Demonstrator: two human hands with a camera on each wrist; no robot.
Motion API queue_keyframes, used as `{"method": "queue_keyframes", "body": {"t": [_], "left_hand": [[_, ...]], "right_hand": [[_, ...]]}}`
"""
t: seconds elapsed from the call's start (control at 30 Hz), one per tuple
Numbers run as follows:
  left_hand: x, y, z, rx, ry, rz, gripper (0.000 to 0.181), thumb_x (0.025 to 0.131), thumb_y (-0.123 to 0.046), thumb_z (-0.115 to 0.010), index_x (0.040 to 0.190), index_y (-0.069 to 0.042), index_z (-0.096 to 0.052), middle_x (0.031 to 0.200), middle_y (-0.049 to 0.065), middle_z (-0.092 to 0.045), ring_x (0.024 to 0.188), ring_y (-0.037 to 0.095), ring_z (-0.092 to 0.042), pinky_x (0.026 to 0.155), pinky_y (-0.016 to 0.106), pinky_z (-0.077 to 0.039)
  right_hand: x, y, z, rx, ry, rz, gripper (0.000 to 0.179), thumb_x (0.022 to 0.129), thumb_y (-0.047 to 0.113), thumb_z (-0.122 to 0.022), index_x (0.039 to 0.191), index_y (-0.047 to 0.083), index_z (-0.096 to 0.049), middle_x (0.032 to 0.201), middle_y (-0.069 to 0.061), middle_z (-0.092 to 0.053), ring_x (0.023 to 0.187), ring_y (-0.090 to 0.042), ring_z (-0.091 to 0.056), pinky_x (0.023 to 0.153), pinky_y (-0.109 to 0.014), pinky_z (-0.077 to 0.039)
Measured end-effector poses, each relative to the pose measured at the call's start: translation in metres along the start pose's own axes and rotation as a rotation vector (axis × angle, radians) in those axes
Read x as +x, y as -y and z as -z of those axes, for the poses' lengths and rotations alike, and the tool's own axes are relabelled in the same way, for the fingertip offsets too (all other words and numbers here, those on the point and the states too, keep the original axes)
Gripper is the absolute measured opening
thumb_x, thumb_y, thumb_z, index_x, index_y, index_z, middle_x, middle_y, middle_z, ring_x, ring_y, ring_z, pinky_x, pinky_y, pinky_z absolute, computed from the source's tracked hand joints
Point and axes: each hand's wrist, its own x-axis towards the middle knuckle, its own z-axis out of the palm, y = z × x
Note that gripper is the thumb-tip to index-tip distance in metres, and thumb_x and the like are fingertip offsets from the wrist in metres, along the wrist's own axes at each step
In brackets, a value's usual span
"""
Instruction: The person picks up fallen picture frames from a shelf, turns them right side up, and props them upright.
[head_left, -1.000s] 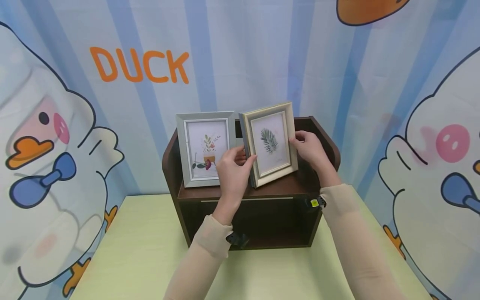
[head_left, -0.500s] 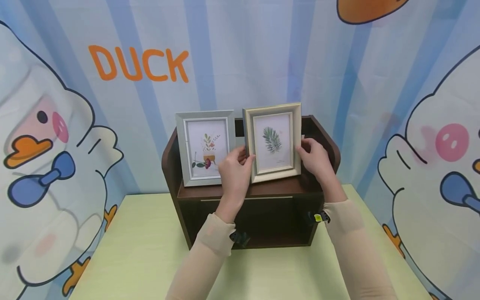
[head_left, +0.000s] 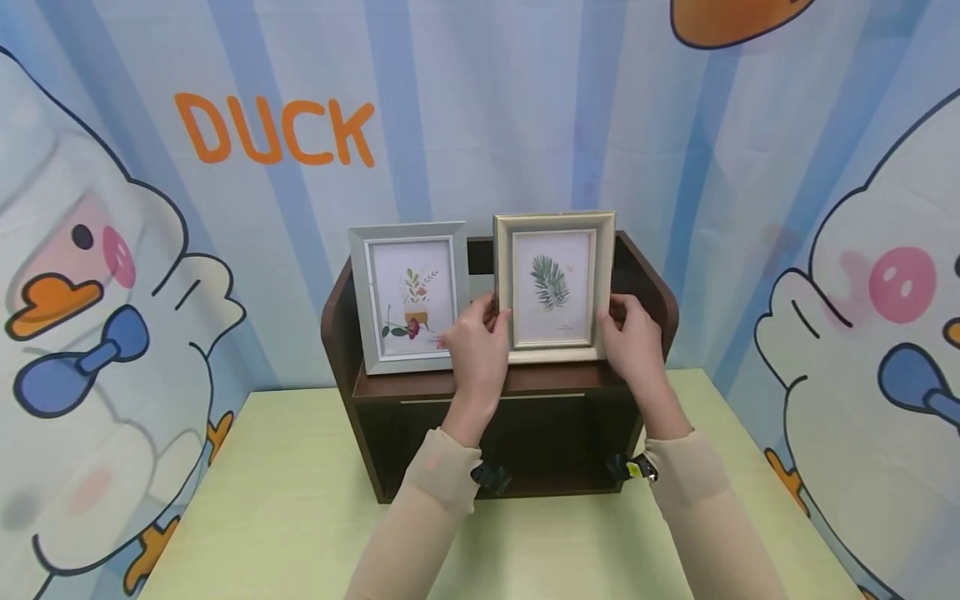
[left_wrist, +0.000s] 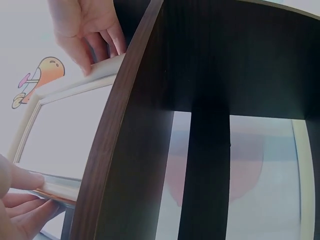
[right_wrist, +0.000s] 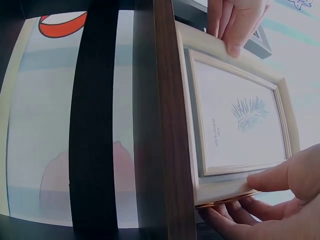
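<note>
A cream-gold picture frame [head_left: 555,287] with a green leaf print stands nearly upright on the top shelf of a dark brown wooden rack. My left hand [head_left: 480,350] pinches its left side, thumb in front and fingers behind. On the opposite side my right hand [head_left: 633,342] grips the lower edge the same way. In the right wrist view, the right thumb [right_wrist: 270,177] presses the front of the picture frame [right_wrist: 240,110] while the fingers curl behind. To the left, a grey picture frame [head_left: 408,296] with a potted-plant print leans on the same shelf, partly covered by my left hand.
The brown rack [head_left: 498,383] has an upper shelf with raised sides and a dark lower compartment. It stands on a pale yellow-green table [head_left: 300,467]. Behind it hangs a blue striped curtain [head_left: 480,108] with duck drawings.
The cream-gold picture frame has shifted right and turned from tilted and angled to straight and facing forward. Both hands moved with it, the right one also lower. The grey picture frame stayed put.
</note>
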Motion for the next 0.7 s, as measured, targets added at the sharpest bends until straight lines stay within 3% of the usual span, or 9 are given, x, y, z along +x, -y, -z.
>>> {"method": "queue_keyframes", "body": {"t": [0.4,0.57,0.7], "left_hand": [[-0.001,0.003,-0.001,0.118,-0.011,-0.075,0.02,0.086,-0.011,-0.069,0.102,0.002,-0.07,0.089,0.015,-0.072,0.073,0.019,-0.069,0.062,0.026,-0.056],[-0.004,0.004,0.001,0.144,0.013,-0.082,0.021,0.087,-0.012,-0.068,0.103,0.002,-0.069,0.09,0.014,-0.072,0.074,0.02,-0.069,0.063,0.027,-0.057],[-0.011,0.0,0.014,0.156,0.017,-0.161,0.024,0.087,-0.013,-0.069,0.104,0.002,-0.069,0.091,0.013,-0.071,0.076,0.02,-0.069,0.064,0.028,-0.057]], "right_hand": [[-0.005,-0.001,-0.005,0.017,-0.086,0.031,0.04,0.099,0.019,-0.049,0.135,0.002,-0.048,0.127,-0.02,-0.057,0.111,-0.034,-0.056,0.093,-0.048,-0.048],[-0.007,-0.002,-0.003,-0.016,-0.075,0.03,0.043,0.099,0.02,-0.05,0.137,0.001,-0.046,0.127,-0.022,-0.056,0.112,-0.035,-0.056,0.094,-0.048,-0.047],[-0.016,-0.003,0.001,-0.081,-0.037,0.047,0.048,0.098,0.023,-0.051,0.138,-0.001,-0.042,0.128,-0.023,-0.054,0.114,-0.036,-0.055,0.095,-0.05,-0.046]]}}
